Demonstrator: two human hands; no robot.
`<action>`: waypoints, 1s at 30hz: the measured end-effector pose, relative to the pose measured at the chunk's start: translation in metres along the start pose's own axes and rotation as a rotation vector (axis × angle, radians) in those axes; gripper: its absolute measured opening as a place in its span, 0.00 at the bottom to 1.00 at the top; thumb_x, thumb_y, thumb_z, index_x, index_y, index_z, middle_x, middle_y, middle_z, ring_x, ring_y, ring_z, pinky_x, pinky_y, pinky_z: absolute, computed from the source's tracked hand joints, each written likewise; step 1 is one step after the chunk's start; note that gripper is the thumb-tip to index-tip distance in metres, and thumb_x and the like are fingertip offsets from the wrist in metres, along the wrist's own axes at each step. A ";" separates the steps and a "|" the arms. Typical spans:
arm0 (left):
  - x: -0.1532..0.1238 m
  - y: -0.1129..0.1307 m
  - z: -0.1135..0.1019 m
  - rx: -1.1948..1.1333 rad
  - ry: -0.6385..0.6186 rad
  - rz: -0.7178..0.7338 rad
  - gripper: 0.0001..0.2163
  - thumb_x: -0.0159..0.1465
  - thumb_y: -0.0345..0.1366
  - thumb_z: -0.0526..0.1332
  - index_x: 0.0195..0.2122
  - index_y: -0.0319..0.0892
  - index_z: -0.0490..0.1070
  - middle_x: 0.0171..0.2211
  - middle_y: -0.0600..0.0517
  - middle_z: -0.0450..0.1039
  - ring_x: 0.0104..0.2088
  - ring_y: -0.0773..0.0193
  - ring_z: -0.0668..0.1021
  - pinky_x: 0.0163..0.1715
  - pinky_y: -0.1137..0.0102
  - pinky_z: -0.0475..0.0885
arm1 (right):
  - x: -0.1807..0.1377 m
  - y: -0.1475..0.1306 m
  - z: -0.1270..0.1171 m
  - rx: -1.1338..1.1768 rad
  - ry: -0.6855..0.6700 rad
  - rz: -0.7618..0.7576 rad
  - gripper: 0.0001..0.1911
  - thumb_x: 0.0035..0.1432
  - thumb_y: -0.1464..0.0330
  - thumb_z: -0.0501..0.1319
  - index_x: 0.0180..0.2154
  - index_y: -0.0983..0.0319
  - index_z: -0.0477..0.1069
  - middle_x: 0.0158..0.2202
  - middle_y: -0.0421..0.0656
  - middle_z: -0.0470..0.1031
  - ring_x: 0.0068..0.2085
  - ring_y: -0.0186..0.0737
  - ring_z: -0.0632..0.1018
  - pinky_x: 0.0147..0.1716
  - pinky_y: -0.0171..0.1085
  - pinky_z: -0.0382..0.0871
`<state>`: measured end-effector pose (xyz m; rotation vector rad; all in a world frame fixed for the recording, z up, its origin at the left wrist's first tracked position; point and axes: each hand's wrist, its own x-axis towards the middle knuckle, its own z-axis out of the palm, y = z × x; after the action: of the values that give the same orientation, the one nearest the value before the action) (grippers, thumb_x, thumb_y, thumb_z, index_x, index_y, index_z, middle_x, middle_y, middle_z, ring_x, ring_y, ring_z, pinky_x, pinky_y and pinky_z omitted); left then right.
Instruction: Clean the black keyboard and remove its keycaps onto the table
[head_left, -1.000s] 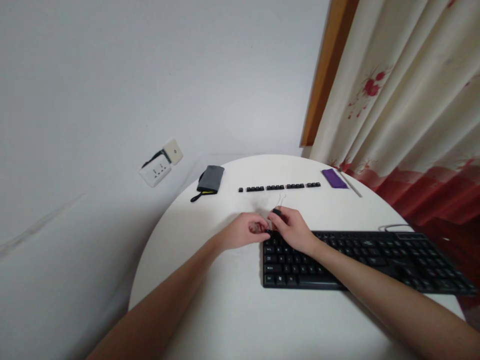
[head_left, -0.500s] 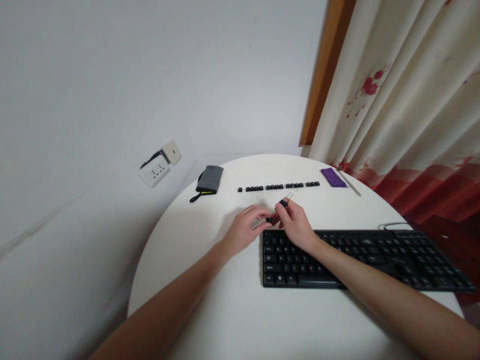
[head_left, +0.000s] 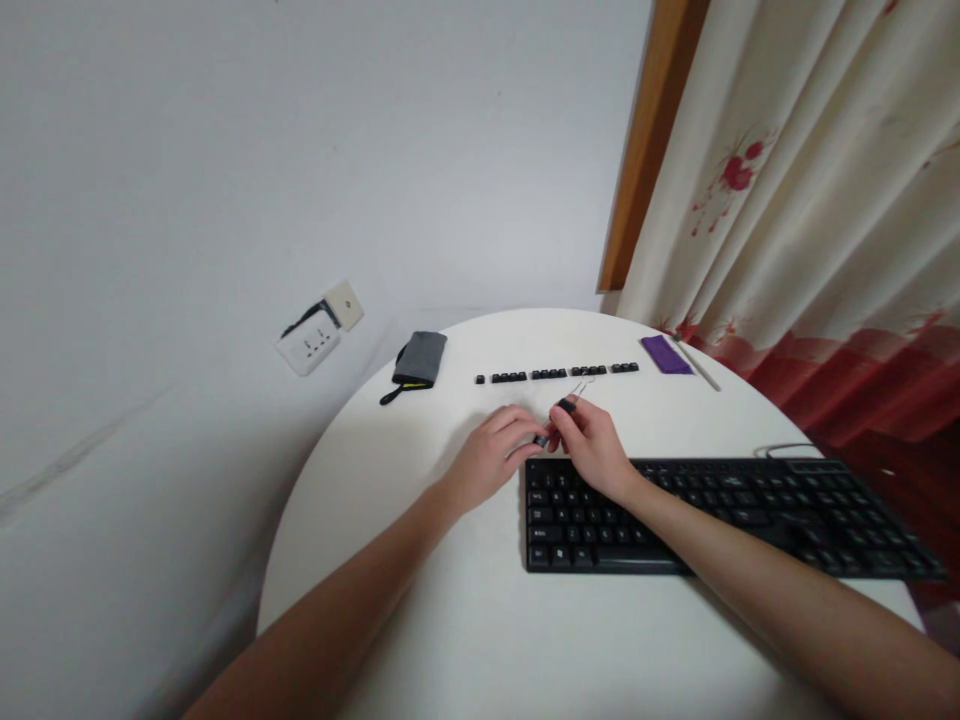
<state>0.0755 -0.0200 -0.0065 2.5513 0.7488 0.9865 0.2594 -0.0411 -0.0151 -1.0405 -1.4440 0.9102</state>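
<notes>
Between the thumb and fingers of my left hand (head_left: 491, 452) is a small black keycap (head_left: 540, 440). My right hand (head_left: 592, 445) grips a keycap puller (head_left: 568, 405) by its black middle; thin wire loops (head_left: 583, 385) stick out from its far end. The puller's near end meets the keycap, partly hidden by my fingers. Both hands are close together above the upper left corner of a black keyboard (head_left: 615, 562). Past them, loose black keycaps (head_left: 549, 374) lie in a row of small groups.
A grey cloth pouch (head_left: 420, 358) with a black loop lies at the back left of the round white table (head_left: 420, 640). At the back right are a purple cloth (head_left: 666, 355) and a thin stick-like tool (head_left: 697, 364). The keyboard cable (head_left: 787, 448) curls behind it.
The keycap in my left hand has turned slightly and now shows a lighter face. Both hands stay nearly in place; the row of keycaps is unchanged.
</notes>
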 end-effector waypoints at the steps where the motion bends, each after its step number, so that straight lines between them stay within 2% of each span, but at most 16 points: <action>1: 0.000 0.001 0.000 -0.002 -0.012 -0.013 0.05 0.68 0.33 0.58 0.43 0.44 0.71 0.42 0.49 0.71 0.46 0.60 0.74 0.48 0.65 0.70 | 0.000 0.000 0.000 0.014 0.003 0.012 0.17 0.64 0.54 0.55 0.31 0.60 0.64 0.25 0.39 0.73 0.23 0.34 0.74 0.22 0.32 0.65; 4: 0.000 0.001 0.001 -0.036 -0.027 -0.046 0.05 0.68 0.32 0.58 0.43 0.44 0.70 0.42 0.49 0.70 0.46 0.60 0.73 0.48 0.64 0.70 | 0.002 0.001 0.000 0.022 0.041 0.052 0.16 0.64 0.54 0.55 0.33 0.60 0.65 0.24 0.39 0.73 0.22 0.35 0.73 0.22 0.33 0.65; 8: -0.002 -0.004 0.006 -0.107 0.052 -0.086 0.05 0.68 0.33 0.58 0.44 0.44 0.69 0.43 0.48 0.69 0.46 0.60 0.73 0.46 0.65 0.72 | 0.004 0.000 -0.003 -0.121 0.174 -0.042 0.16 0.65 0.57 0.54 0.33 0.61 0.69 0.32 0.44 0.76 0.36 0.40 0.76 0.37 0.37 0.70; 10: -0.002 -0.007 0.008 -0.134 0.104 -0.101 0.05 0.67 0.33 0.59 0.44 0.44 0.70 0.42 0.49 0.70 0.46 0.60 0.74 0.44 0.66 0.73 | 0.003 0.000 -0.004 -0.152 0.156 -0.093 0.14 0.66 0.60 0.53 0.35 0.61 0.70 0.35 0.45 0.76 0.40 0.40 0.76 0.41 0.37 0.68; 14: -0.002 -0.011 0.009 -0.130 0.201 -0.142 0.05 0.65 0.33 0.63 0.41 0.43 0.71 0.39 0.50 0.73 0.41 0.62 0.76 0.40 0.68 0.73 | -0.002 -0.002 -0.001 -0.208 0.027 -0.133 0.09 0.66 0.64 0.52 0.39 0.61 0.69 0.31 0.41 0.73 0.33 0.37 0.73 0.37 0.36 0.67; 19: -0.002 -0.011 0.008 -0.108 0.274 -0.195 0.08 0.60 0.37 0.68 0.38 0.43 0.73 0.35 0.52 0.76 0.35 0.64 0.76 0.38 0.69 0.73 | -0.006 -0.007 0.001 -0.288 -0.065 -0.152 0.06 0.63 0.66 0.58 0.36 0.61 0.71 0.31 0.41 0.73 0.32 0.37 0.71 0.33 0.35 0.65; 24: -0.001 -0.011 0.004 -0.061 0.216 -0.083 0.07 0.61 0.37 0.68 0.38 0.44 0.74 0.36 0.51 0.77 0.39 0.61 0.77 0.42 0.66 0.72 | -0.005 -0.005 0.001 -0.282 -0.070 -0.156 0.07 0.63 0.66 0.58 0.35 0.61 0.73 0.32 0.42 0.75 0.33 0.38 0.73 0.36 0.36 0.66; 27: -0.003 -0.025 -0.002 0.007 0.189 -0.097 0.07 0.62 0.37 0.66 0.40 0.44 0.75 0.38 0.50 0.78 0.41 0.60 0.78 0.44 0.65 0.72 | -0.004 -0.002 0.002 -0.308 -0.031 -0.140 0.10 0.64 0.64 0.56 0.35 0.61 0.73 0.31 0.42 0.75 0.33 0.38 0.73 0.35 0.36 0.65; 30: -0.006 -0.054 -0.014 0.103 0.238 -0.263 0.05 0.60 0.37 0.67 0.37 0.44 0.77 0.37 0.51 0.79 0.40 0.60 0.78 0.44 0.65 0.72 | -0.003 -0.001 0.002 -0.308 -0.012 -0.085 0.13 0.66 0.62 0.54 0.34 0.62 0.72 0.30 0.42 0.74 0.32 0.39 0.73 0.34 0.37 0.65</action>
<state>0.0424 0.0218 -0.0240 2.3605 1.1941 1.1987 0.2579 -0.0443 -0.0159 -1.1893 -1.6601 0.6462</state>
